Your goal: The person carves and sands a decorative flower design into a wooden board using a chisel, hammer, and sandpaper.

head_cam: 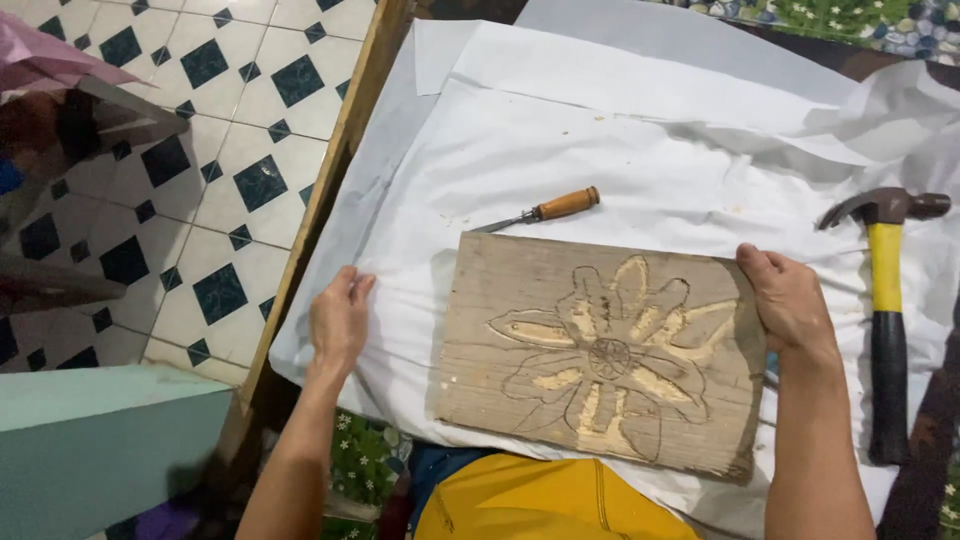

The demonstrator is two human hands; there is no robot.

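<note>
Right hand (pixel 790 300) grips carved board (pixel 600 355) (flower-patterned), perhaps tilted.

Wooden board (pixel 600 355) with a half-carved flower, gripped at its right edge by the right hand (pixel 790 300), left hand (pixel 338 320) resting on white paper (pixel 560 140); wooden-handled chisel (pixel 540 211) above, yellow-and-black claw hammer (pixel 885 300) at right.

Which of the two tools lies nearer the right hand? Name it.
The hammer, with a yellow and black handle, lying just right of the right hand. The wooden-handled chisel lies farther off, above the carved board.
</note>
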